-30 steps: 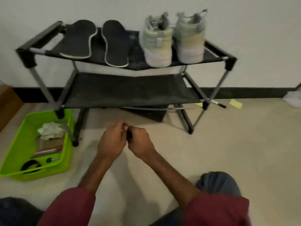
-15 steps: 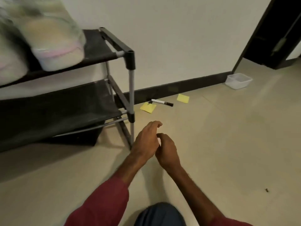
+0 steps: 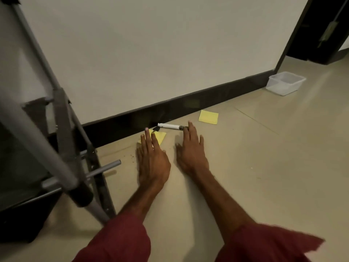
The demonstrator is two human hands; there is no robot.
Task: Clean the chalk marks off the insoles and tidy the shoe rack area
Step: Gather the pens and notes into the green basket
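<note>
Shoe rack looms at the left, blurred and cut off at the edge of view, only grey poles and dark lower shelves showing, feet on the floor. Both hands reach out low over the tiles towards the dark skirting. Left hand is flat, fingers straight and spread, tips over the near yellow note, hiding most of it; whether they press on it, cannot tell. Right hand is flat too, fingers straight and fanned, holding nothing, the longest tip covering the dark end of the marker; contact is hard to judge. Marker lies along the skirting, just behind the near note. Second yellow note sits further right, apart from both hands. Clear tub stands by the wall's corner. Red sleeves run out of view at the bottom
</note>
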